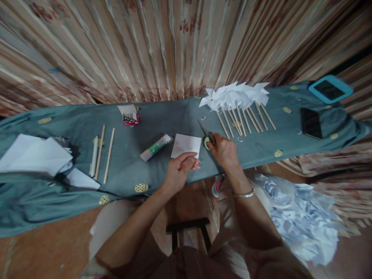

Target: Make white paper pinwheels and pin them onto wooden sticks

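Note:
A square of white paper (186,144) lies on the cloth-covered table in front of me. At its near edge is my left hand (180,168), fingers curled and thumb pressed in; what they pinch, if anything, is hidden. My right hand (225,151) grips the scissors (207,140), with the blades pointing away and to the left. Left of the paper lies a green and white glue tube (157,147). Beyond the scissors, several white paper pinwheels (235,97) on wooden sticks lie in an overlapping row.
An open red box (130,118) of small metal pieces stands farther back. Leftward are wooden sticks (109,155), a white pen-like stick (94,155) and paper sheets (35,155). A phone (310,123) and blue-framed device (330,89) lie right. Paper scraps (305,221) fill a bag below.

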Demonstrator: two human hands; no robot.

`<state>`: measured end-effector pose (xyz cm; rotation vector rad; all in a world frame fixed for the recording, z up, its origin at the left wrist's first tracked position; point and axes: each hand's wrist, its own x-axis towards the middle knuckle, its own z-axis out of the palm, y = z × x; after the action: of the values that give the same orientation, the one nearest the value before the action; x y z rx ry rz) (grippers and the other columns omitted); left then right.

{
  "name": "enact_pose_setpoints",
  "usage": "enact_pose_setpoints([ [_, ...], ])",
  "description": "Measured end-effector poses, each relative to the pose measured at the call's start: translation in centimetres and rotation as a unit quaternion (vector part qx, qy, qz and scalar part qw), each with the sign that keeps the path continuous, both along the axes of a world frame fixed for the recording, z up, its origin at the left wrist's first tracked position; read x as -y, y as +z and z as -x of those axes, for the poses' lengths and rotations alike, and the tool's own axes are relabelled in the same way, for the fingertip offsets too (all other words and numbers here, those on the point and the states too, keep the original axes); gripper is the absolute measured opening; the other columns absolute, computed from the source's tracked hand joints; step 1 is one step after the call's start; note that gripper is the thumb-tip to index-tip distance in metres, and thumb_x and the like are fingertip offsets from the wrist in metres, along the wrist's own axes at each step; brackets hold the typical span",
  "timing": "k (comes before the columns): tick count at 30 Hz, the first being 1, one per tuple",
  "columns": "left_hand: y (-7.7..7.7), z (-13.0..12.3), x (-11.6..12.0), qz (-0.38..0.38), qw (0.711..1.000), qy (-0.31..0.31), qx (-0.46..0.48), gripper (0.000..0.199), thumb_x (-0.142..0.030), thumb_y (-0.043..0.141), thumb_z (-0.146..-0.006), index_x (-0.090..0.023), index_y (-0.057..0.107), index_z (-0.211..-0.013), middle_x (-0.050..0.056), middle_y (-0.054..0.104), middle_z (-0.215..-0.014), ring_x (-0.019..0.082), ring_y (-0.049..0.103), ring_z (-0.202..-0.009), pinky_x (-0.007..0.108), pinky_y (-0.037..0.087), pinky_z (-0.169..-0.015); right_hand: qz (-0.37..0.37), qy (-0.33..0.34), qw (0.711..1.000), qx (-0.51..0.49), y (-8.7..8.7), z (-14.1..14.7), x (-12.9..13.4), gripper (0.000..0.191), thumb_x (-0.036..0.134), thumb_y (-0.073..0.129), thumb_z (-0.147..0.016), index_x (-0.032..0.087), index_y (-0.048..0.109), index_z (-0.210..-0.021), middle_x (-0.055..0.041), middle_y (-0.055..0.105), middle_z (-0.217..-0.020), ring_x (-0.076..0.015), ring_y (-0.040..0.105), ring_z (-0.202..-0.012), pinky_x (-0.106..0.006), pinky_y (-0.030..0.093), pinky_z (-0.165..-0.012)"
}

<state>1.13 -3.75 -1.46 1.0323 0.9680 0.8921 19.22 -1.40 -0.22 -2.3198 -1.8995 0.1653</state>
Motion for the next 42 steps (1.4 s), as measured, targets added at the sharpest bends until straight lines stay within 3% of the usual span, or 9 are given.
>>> enact_pose_setpoints([
  [4, 0.2, 2.0, -1.9, -0.151, 0.979, 0.046, -0.127, 0.024, -0.034, 0.063, -0.085, -0.017, 0.072, -0.097, 0.005, 0.075, -0.086, 0.015, 0.070, -0.069, 0.028, 0.055, -0.071, -0.016, 0.018, 1.000, 0.000, -0.2, 0.0, -0.2, 0.025, 0.027, 0.056, -0.094, 0.012, 0.068, -0.109, -0.0158, 0.076, -0.098, -0.0278, 0.070, -0.090, -0.032, 0.046, -0.073],
  [9, 0.7, 5.0, -4.2, -0.278, 0.917, 0.115, -0.261, 0.020, -0.031, 0.061, -0.087, -0.020, 0.072, -0.099, 0.005, 0.074, -0.096, 0.015, 0.069, -0.079, 0.029, 0.055, -0.079, -0.086, 0.019, 0.996, 0.005, -0.8, -0.1, -0.4, 0.030, 0.030, 0.053, -0.095, 0.011, 0.068, -0.113, -0.0162, 0.075, -0.099, -0.0282, 0.068, -0.091, -0.034, 0.047, -0.077],
  [16, 0.0, 9.2, -5.4, -0.327, 0.820, 0.070, -0.465, 0.041, -0.035, 0.069, -0.079, -0.021, 0.067, -0.117, 0.008, 0.066, -0.117, 0.026, 0.061, -0.112, 0.043, 0.048, -0.103, -0.157, 0.032, 0.986, -0.052, -1.6, 0.2, -0.7, 0.035, 0.033, 0.046, -0.098, 0.011, 0.068, -0.114, -0.0175, 0.074, -0.104, -0.0273, 0.067, -0.095, -0.036, 0.049, -0.085],
  [20, -0.8, 11.0, -4.9, -0.307, 0.805, 0.055, -0.505, 0.047, -0.036, 0.070, -0.077, -0.019, 0.065, -0.120, 0.012, 0.064, -0.122, 0.030, 0.058, -0.117, 0.045, 0.047, -0.103, -0.131, 0.029, 0.988, -0.078, -1.2, 0.3, -0.6, 0.037, 0.033, 0.045, -0.098, 0.011, 0.067, -0.118, -0.0172, 0.074, -0.108, -0.0270, 0.067, -0.099, -0.037, 0.049, -0.090],
  [25, -1.0, 11.7, -4.5, -0.287, 0.793, 0.037, -0.535, 0.036, -0.034, 0.064, -0.079, -0.018, 0.067, -0.112, 0.012, 0.069, -0.110, 0.031, 0.062, -0.106, 0.045, 0.049, -0.095, -0.123, 0.029, 0.987, -0.101, -0.9, 0.1, -0.2, 0.039, 0.033, 0.044, -0.098, 0.010, 0.066, -0.120, -0.0162, 0.074, -0.111, -0.0265, 0.066, -0.104, -0.036, 0.048, -0.095],
  [29, -0.7, 11.7, -4.7, -0.242, 0.819, 0.053, -0.518, 0.031, -0.036, 0.063, -0.078, -0.016, 0.072, -0.099, 0.012, 0.069, -0.095, 0.029, 0.064, -0.090, 0.040, 0.049, -0.084, -0.126, 0.028, 0.981, -0.145, -0.7, 0.3, 0.1, 0.038, 0.033, 0.047, -0.096, 0.011, 0.068, -0.118, -0.0158, 0.074, -0.112, -0.0258, 0.067, -0.103, -0.036, 0.049, -0.094],
  [35, 0.1, 9.1, -4.4, -0.085, 0.957, 0.113, -0.253, 0.046, -0.052, 0.077, -0.063, -0.015, 0.074, -0.091, 0.003, 0.068, -0.079, 0.017, 0.058, -0.071, 0.028, 0.044, -0.067, -0.127, 0.006, 0.915, -0.383, -0.3, 2.1, 1.1, 0.030, 0.040, 0.057, -0.089, 0.019, 0.073, -0.102, -0.0056, 0.076, -0.093, -0.0183, 0.069, -0.081, -0.032, 0.053, -0.082],
  [38, 0.9, 7.1, -3.7, -0.011, 0.989, 0.085, -0.120, 0.047, -0.053, 0.082, -0.060, -0.016, 0.077, -0.087, 0.002, 0.068, -0.071, 0.015, 0.056, -0.066, 0.026, 0.045, -0.065, -0.071, 0.015, 0.822, -0.565, -0.4, 3.6, 1.6, 0.033, 0.049, 0.069, -0.079, 0.019, 0.073, -0.094, -0.0051, 0.076, -0.088, -0.0175, 0.068, -0.077, -0.032, 0.054, -0.076],
  [42, 1.4, 5.2, -2.5, 0.038, 0.998, 0.015, -0.042, 0.042, -0.051, 0.086, -0.059, -0.016, 0.079, -0.080, 0.002, 0.068, -0.068, 0.013, 0.055, -0.062, 0.026, 0.043, -0.061, 0.027, 0.054, 0.685, -0.726, -0.4, 5.0, 2.1, 0.038, 0.049, 0.083, -0.065, 0.024, 0.075, -0.092, -0.0020, 0.077, -0.091, -0.0169, 0.068, -0.084, -0.032, 0.055, -0.082],
])
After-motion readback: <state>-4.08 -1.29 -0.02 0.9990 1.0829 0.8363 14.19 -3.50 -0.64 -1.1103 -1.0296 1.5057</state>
